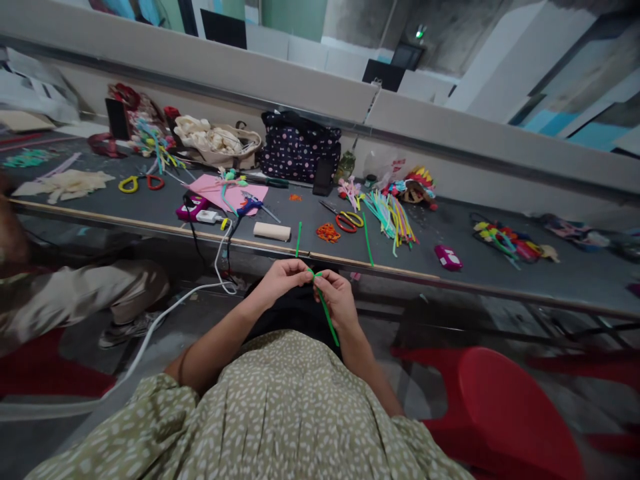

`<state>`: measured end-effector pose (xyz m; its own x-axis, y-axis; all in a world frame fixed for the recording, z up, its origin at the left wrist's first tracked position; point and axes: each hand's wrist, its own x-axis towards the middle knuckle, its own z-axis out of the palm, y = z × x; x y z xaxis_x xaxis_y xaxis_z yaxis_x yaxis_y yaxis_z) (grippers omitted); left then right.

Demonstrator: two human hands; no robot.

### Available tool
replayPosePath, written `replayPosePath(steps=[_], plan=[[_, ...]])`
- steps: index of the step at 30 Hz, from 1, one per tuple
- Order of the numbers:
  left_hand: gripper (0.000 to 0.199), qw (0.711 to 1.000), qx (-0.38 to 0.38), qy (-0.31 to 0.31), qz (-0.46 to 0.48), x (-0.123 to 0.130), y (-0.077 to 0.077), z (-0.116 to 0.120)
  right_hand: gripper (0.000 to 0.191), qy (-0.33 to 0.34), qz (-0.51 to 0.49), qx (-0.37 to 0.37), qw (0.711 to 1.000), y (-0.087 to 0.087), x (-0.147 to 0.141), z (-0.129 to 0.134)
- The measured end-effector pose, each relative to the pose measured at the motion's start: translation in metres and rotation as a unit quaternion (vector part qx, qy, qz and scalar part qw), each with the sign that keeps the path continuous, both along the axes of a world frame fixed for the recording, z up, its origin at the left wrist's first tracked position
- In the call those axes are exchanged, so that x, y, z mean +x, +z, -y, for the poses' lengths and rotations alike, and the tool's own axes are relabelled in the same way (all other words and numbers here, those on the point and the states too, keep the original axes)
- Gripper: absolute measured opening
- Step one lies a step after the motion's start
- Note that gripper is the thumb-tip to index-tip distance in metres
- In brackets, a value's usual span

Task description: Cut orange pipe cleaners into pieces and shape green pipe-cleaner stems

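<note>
Between my two hands, just off the table's front edge, is a green pipe cleaner (329,319). My left hand (286,279) pinches its upper end, where a small bend or loop shows at the fingertips. Close beside it, my right hand (338,297) grips the same piece, and the long tail hangs down below the palm. On the table in front lie two more green pipe cleaners, a short one (299,239) and a longer one (369,240). A pile of small orange pieces (328,233) and scissors (345,220) with red and yellow handles rest between them.
A cream roll (272,231), a blue glue gun (250,204) and pink paper (210,190) lie left of centre. A pipe-cleaner bundle (393,217) is to the right. A white cable (173,313) hangs off the edge. Red stools (515,407) flank me; a person sits at left.
</note>
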<state>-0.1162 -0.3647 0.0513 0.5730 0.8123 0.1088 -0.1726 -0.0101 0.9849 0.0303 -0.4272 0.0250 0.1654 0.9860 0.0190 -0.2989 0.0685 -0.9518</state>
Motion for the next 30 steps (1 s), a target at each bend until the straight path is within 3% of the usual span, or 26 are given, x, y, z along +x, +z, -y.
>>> replayPosePath(steps=[7,14,24,30], plan=[[0.026,0.999,0.004,0.044,0.008,0.002,-0.001,-0.001,0.021,-0.035,0.098,0.052,0.993,0.004,-0.005,0.005],[0.024,0.999,-0.007,0.027,-0.029,0.004,-0.003,-0.002,0.017,-0.053,0.173,0.068,0.981,0.001,-0.004,0.006],[0.029,0.999,-0.023,0.012,0.019,0.007,-0.01,0.0,0.021,-0.082,0.053,0.047,0.994,0.003,-0.004,0.001],[0.028,0.998,-0.017,0.052,0.023,0.014,-0.015,0.003,0.022,-0.108,0.077,0.057,0.99,0.004,-0.007,0.0]])
